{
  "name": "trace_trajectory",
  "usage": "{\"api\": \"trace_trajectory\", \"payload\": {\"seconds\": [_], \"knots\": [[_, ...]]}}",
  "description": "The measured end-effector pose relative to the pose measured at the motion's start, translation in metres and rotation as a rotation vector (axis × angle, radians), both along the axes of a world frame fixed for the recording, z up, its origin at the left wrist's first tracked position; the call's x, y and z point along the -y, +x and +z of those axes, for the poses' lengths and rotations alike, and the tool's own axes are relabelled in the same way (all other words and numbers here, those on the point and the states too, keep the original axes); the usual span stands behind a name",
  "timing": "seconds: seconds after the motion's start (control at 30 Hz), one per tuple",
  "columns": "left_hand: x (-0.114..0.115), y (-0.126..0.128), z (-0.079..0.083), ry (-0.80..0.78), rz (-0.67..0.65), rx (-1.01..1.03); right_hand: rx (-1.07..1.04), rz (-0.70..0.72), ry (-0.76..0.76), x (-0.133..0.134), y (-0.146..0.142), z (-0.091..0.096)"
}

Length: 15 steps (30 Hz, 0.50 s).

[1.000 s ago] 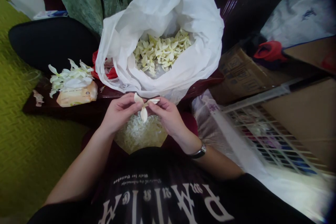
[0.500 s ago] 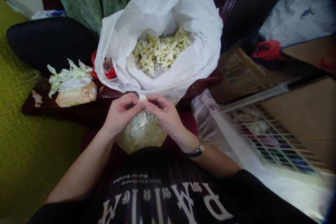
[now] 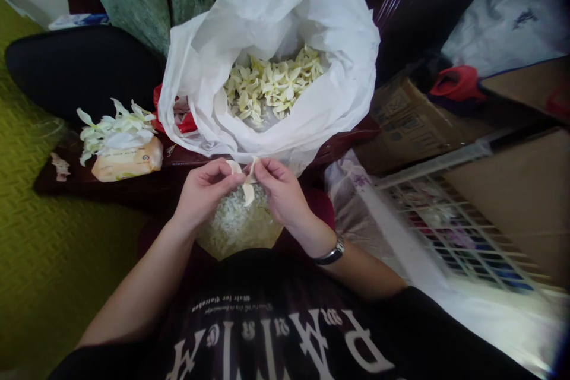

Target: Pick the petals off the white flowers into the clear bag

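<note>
My left hand (image 3: 208,187) and my right hand (image 3: 278,190) meet fingertip to fingertip in front of my lap, both pinching a pale cream flower (image 3: 248,194). One petal hangs down between them, and other petals stick up above the fingertips. Which part each hand pinches is partly hidden by the fingers. Beneath the hands, a container of small whitish pieces (image 3: 240,228) sits on my lap. Just beyond them stands a wide white plastic bag (image 3: 271,145), its mouth spread and a heap of cream flowers (image 3: 278,83) inside.
Left of the bag, several white flowers (image 3: 118,124) lie on an orange-and-white packet (image 3: 129,161) on a dark red wooden surface (image 3: 187,160). Red plastic (image 3: 184,123) shows beside the bag. On the right are a cardboard box (image 3: 407,122) and a white wire rack (image 3: 454,237).
My fingertips have drawn slightly apart, and the flower's petals now spread between them. The lower petal has shifted a little right. The bag and its heap look the same.
</note>
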<state>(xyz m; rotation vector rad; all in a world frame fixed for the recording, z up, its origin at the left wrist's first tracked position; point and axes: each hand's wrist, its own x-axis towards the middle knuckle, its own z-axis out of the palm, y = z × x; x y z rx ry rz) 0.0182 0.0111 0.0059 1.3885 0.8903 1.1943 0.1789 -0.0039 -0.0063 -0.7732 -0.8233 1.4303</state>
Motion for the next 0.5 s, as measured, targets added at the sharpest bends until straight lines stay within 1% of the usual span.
{"api": "trace_trajectory", "payload": {"seconds": [0.07,0.17,0.23,0.43,0.5], "knots": [[-0.002,0.0,-0.003,-0.004,0.053,0.03,-0.038,-0.074,0.024,-0.002,0.001,-0.001],[-0.005,-0.001,-0.007,0.015,0.185,0.142,-0.127,-0.227,0.062,-0.007,0.004,-0.002],[-0.006,0.0,-0.009,0.03,0.241,0.2,-0.15,-0.297,0.084,-0.009,0.007,-0.001],[-0.004,0.009,-0.011,0.11,0.352,0.232,-0.192,-0.385,0.13,-0.011,0.008,0.002],[-0.002,0.014,-0.009,0.118,0.36,0.232,-0.227,-0.402,0.136,-0.012,0.007,0.003]]}}
